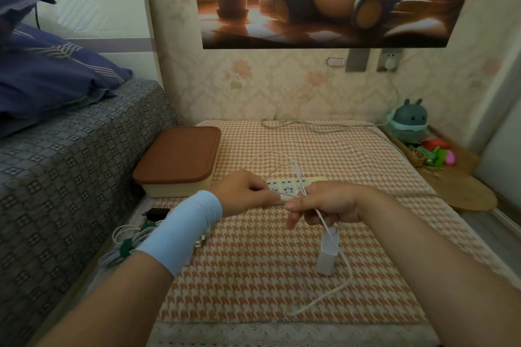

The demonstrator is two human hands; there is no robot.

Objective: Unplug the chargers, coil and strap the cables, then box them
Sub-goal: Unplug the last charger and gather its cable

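right hand (324, 205) grips white cable (323, 220) | left hand (245, 191) pinches it | power strip (284, 187) behind | lidded box (177, 160) left

White charger (328, 251) upright, bench centre-right; white cable (346, 282) loops from its top, tail trailing near. Brown-lidded box (180, 160) closed, left. Coiled cables (117, 234), green straps (125, 246), left edge; black charger (156, 213) beside.

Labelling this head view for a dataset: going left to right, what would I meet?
blue pillow → box with brown lid → left hand → right hand → rabbit-shaped toy
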